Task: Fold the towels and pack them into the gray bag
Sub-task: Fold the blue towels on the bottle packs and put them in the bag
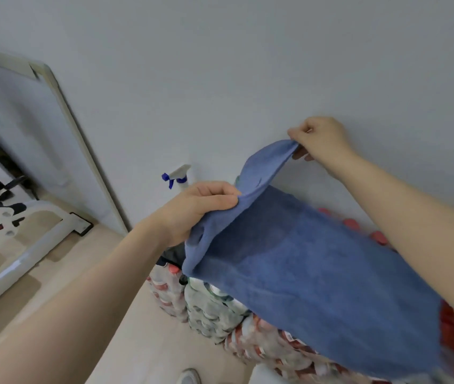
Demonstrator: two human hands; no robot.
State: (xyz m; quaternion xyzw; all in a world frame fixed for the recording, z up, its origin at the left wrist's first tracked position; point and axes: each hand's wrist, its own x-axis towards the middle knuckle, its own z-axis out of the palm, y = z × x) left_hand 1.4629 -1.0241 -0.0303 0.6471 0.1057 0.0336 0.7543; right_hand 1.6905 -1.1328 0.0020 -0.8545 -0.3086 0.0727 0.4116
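holding a blue towel (311, 275) up in the air, both hands pinch its top edge in the head view. the left hand (195, 209) sits near the middle of the frame, its fingers curled over a bunched corner of the cloth with the thumb underneath, so this grip is closed on the towel. the right hand (321, 139) is higher, toward 1 o'clock from the left hand, and pinches the other corner between thumb and fingertips; this grip too is closed on the towel. the edge between the two hands sags a little, and the rest of the cloth hangs down toward 5 o'clock, spreading wide across the lower right of the frame.

under the towel, from 6 to 4 o'clock, stand shrink-wrapped packs of bottles (214, 309) with red caps, stacked on a pale floor (137, 342) against a plain wall (248, 65). a spray bottle (178, 177) with a blue trigger shows just at 11 o'clock of the left hand, against the wall. at 9 o'clock a framed white board (26, 128) leans on the wall, with white metal equipment (21, 245) below it. a shoe tip (190, 376) shows at the bottom edge.
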